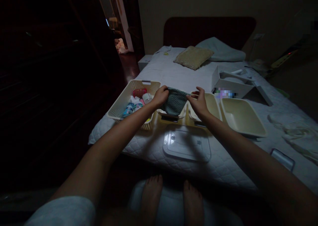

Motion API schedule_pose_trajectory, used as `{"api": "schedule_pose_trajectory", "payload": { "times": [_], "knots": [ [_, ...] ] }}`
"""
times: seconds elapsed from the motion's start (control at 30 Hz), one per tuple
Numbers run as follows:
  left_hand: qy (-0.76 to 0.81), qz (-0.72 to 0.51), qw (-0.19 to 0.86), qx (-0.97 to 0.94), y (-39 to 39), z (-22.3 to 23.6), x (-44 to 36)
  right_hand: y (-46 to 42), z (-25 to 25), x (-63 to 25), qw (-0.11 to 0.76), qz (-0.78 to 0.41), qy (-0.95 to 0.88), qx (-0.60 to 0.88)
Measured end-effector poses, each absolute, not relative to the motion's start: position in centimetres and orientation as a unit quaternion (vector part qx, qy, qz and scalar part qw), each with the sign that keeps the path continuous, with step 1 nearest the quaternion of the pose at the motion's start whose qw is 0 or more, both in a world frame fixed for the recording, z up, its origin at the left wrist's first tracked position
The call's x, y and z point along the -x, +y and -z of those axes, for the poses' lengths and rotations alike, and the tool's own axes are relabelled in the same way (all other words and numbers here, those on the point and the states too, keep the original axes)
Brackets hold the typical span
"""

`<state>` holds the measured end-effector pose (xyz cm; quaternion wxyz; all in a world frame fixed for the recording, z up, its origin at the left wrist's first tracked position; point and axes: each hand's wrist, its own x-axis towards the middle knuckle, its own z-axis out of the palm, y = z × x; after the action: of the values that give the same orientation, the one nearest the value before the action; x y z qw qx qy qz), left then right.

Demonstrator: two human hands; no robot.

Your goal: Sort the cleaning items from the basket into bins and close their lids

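Got my left fingers [164, 90] and right fingers [194, 97] pinching a cloth [175, 102] just right of the basket [120, 100]; I'd tension it evenly.

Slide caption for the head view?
The left hand and right hand hold a textured cloth near cream bins on a bed.

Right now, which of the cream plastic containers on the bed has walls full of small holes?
The large rectangular cream basket at the left end of the row. The smaller cream bins to its right show smooth, solid walls.
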<state>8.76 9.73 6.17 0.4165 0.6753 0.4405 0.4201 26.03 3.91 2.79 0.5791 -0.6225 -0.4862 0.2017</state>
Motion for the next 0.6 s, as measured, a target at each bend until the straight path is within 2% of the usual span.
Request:
{"api": "schedule_pose_trajectory", "payload": {
  "times": [0.2, 0.33, 0.47, 0.6],
  "knots": [
    [0.446, -0.452, 0.477, -0.607, 10.5, -6.3, -8.6, 3.5, -3.2, -26.2, 0.569, -0.388, -0.420, 0.591],
    [0.432, -0.453, 0.513, -0.587, 10.6, -6.2, -8.5, 2.8, -3.7, -25.7, 0.552, -0.455, -0.454, 0.530],
    [0.436, -0.431, 0.517, -0.597, 10.3, -6.1, -8.2, 2.7, -3.6, -25.5, 0.536, -0.477, -0.445, 0.536],
    [0.464, -0.393, 0.524, -0.597, 10.0, -5.9, -8.0, 3.1, -2.7, -25.5, 0.546, -0.421, -0.475, 0.547]
  ]
}}
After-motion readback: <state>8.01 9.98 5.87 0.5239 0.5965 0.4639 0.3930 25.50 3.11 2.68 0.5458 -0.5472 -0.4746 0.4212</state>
